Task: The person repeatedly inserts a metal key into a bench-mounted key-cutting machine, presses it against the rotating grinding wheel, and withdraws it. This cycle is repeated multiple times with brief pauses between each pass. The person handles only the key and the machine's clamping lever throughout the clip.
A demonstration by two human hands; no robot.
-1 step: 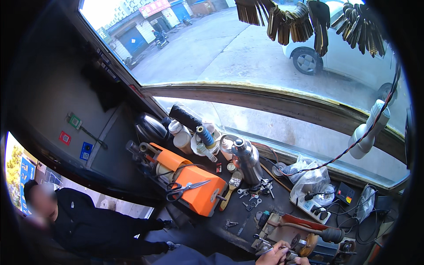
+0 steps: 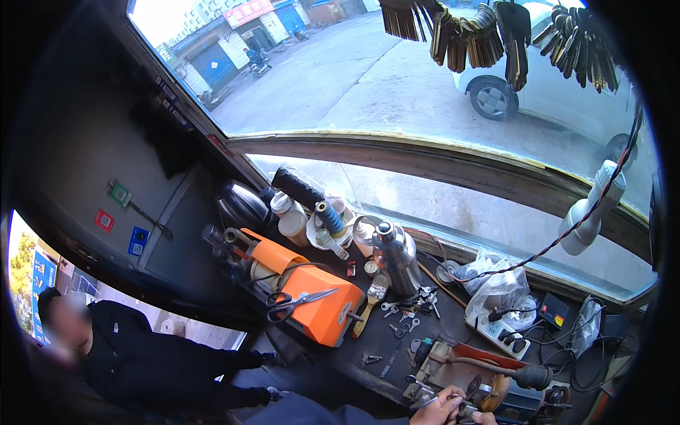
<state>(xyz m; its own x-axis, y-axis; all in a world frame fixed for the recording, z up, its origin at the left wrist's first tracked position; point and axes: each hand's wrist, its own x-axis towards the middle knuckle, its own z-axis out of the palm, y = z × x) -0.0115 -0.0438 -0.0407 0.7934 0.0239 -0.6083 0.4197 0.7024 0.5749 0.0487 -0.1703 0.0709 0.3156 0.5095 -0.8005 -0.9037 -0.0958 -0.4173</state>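
At the lower edge, my left hand (image 2: 439,409) is closed, its fingertips pinched at the metal clamp area of a red and grey key-cutting machine (image 2: 471,356). What the fingers hold is too small to make out. My right hand (image 2: 484,418) shows only in part, close beside the left at the same machine. Its fingers are mostly cut off by the frame edge. A round brass-coloured wheel (image 2: 494,392) stands just beyond my hands. Several loose keys (image 2: 405,327) lie on the dark bench beyond the machine.
An orange machine (image 2: 312,301) carries scissors (image 2: 301,304) on top. Nearby are a brush (image 2: 370,306), a steel flask (image 2: 398,262) and bottles (image 2: 289,218). A power strip (image 2: 497,331) with cables lies right. Bunches of key blanks (image 2: 464,41) hang above. Another person (image 2: 156,354) stands left.
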